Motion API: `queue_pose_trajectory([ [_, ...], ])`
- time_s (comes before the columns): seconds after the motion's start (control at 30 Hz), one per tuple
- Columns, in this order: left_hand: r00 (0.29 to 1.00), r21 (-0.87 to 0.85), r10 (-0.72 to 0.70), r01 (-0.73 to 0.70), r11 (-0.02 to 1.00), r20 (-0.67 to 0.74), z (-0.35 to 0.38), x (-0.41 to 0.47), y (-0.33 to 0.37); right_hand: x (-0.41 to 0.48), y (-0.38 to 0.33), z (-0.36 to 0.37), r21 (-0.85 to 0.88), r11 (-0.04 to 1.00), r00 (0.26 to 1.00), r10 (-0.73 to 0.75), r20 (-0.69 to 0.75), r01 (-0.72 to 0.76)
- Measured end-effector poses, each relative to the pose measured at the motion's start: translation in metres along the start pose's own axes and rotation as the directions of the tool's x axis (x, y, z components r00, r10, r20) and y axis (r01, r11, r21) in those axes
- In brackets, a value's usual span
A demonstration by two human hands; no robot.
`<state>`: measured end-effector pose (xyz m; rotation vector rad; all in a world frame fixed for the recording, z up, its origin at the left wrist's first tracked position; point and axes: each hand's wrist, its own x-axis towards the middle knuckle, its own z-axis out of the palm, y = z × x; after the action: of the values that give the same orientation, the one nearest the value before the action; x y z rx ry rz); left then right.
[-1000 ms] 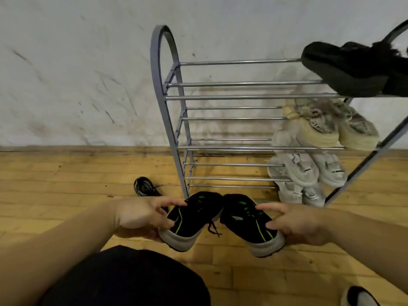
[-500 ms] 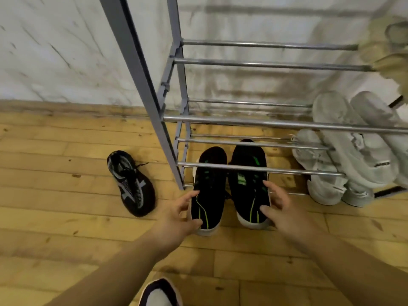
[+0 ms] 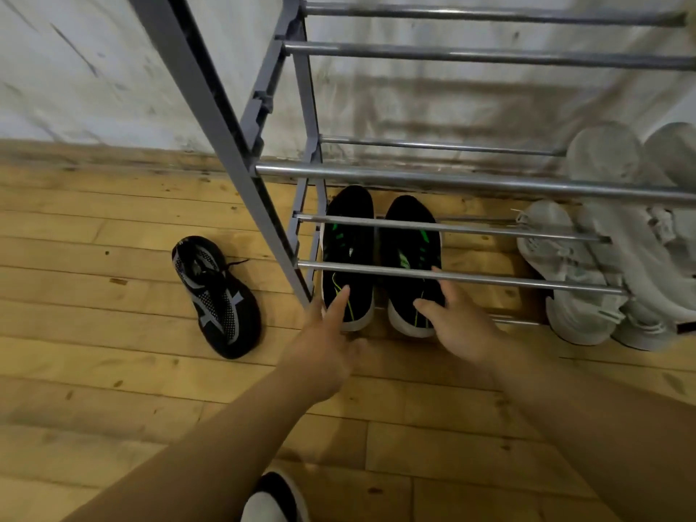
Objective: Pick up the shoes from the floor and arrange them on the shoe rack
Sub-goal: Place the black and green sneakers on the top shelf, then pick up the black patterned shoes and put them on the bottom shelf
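Two black sneakers with green marks lie side by side on the bottom tier of the grey metal shoe rack, toes toward the wall: the left sneaker and the right sneaker. My left hand rests at the left sneaker's heel, fingers spread, one fingertip on it. Spread over the heel of the right sneaker is my right hand, which touches it. A black shoe with grey stripes lies on the wooden floor left of the rack.
White sneakers fill the right end of the lower tiers. A white wall stands behind the rack. Part of a black-and-white shoe shows at the bottom edge. Wooden floor spreads to the left.
The pair of black-and-green sneakers went from held in the air to lying under the rack's lower bars. Both hands have loosened and now only touch the heels. The view moved closer.
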<state>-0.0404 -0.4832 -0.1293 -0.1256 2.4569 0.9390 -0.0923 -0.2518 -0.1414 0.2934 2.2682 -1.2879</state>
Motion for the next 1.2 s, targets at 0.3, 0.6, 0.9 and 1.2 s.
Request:
queue_pose_trajectory([
  [0.3,0.948,0.117,0.072,-0.037,0.992,-0.311,-0.024,-0.005,-0.027,-0.014,0.010,0.021,-0.303,0.949,0.987,-0.121,-0.109,0.083],
  [0.6,0.945,0.083,0.172,-0.155,0.984,-0.277,-0.023,-0.001,-0.029,-0.007,-0.001,0.044,-0.402,0.909,0.972,-0.183,-0.148,0.109],
  [0.9,0.881,0.220,-0.136,0.258,0.941,-0.454,-0.028,-0.020,-0.093,-0.077,0.002,0.053,-0.485,0.848,0.938,-0.317,-0.138,0.215],
  [1.2,0.876,0.212,-0.393,0.456,0.864,-0.281,-0.037,0.030,-0.117,-0.090,0.002,0.077,-0.431,0.897,0.985,-0.024,0.171,0.097],
])
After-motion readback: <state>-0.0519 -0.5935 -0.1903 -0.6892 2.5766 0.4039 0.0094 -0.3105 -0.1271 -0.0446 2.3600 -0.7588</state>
